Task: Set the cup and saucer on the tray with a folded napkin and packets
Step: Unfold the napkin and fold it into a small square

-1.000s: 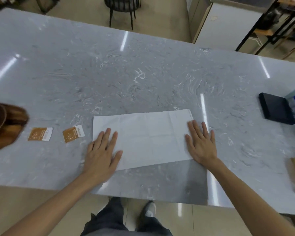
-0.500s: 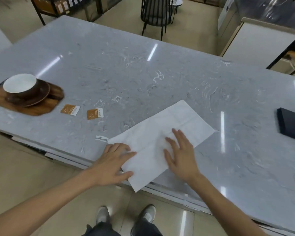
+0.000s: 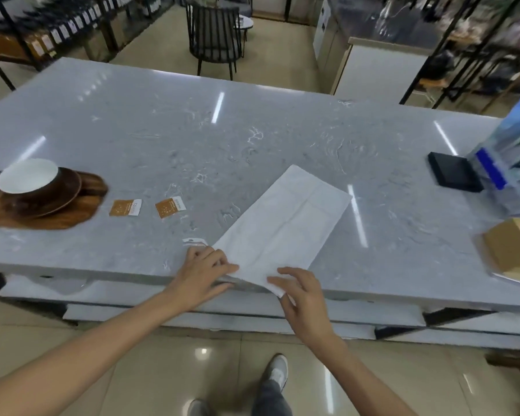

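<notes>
The white napkin (image 3: 285, 226) lies on the grey marble table (image 3: 252, 139), folded into a long strip. A second ago it sat square to me with both palms flat on it; now it runs diagonally, its near corner hanging just over the table's front edge. My left hand (image 3: 201, 271) pinches that near end between thumb and curled fingers. My right hand (image 3: 297, 292) grips the overhanging corner, fingers loosely spread. I judge I am lifting the end to make the next fold, so the napkin is not ready for the tray yet.

Well to the left, the cup (image 3: 27, 177) already sits on its dark saucer (image 3: 66, 187) on the wooden tray (image 3: 81, 211). Two orange packets (image 3: 125, 207) lie between tray and napkin, still on the table. The far half of the table is open. To the right stand a black box (image 3: 454, 172) and a cardboard box (image 3: 514, 250).
</notes>
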`<state>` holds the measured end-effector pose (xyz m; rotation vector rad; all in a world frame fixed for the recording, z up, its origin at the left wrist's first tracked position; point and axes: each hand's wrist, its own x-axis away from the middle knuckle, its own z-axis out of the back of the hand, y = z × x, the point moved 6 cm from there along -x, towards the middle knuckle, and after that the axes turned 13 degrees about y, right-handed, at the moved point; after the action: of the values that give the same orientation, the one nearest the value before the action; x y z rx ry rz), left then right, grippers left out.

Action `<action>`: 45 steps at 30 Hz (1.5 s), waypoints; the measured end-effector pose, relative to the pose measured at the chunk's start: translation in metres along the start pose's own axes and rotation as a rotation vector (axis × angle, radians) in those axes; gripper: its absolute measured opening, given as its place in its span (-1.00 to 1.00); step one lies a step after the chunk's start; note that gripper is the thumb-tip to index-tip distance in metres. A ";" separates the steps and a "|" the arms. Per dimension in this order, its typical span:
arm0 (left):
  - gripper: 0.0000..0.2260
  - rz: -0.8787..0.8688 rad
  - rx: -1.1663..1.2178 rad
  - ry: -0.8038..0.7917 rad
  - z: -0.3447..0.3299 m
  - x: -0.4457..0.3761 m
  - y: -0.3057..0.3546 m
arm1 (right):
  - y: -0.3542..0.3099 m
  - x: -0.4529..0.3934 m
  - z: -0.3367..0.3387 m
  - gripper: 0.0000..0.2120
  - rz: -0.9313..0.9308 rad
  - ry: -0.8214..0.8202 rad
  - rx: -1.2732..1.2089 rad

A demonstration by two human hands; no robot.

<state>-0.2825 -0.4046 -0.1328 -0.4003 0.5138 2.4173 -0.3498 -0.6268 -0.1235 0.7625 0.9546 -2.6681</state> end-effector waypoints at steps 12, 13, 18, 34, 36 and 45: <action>-0.89 0.188 0.552 0.260 0.066 0.003 0.023 | -0.019 0.003 0.105 -0.75 -0.208 0.241 -0.044; -0.89 0.222 0.592 0.272 0.072 -0.001 0.026 | -0.020 0.004 0.112 -0.78 -0.230 0.270 -0.058; -0.82 0.342 0.792 0.324 0.091 -0.033 0.032 | -0.006 -0.003 0.130 -0.90 -0.487 0.353 -0.198; -0.93 0.618 0.888 0.225 -0.051 -0.239 -0.042 | 0.173 -0.136 0.081 -0.88 -0.752 0.324 -0.245; -0.91 0.620 0.768 0.146 -0.080 -0.247 -0.052 | 0.201 -0.139 0.062 -0.88 -0.778 0.269 -0.193; -0.91 0.685 0.474 0.119 -0.122 -0.245 -0.069 | 0.241 -0.133 0.033 -0.84 -0.752 0.174 0.002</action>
<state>-0.0340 -0.5358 -0.1595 -0.1710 1.4329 2.7794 -0.1655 -0.8312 -0.1591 0.7522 1.5329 -3.2538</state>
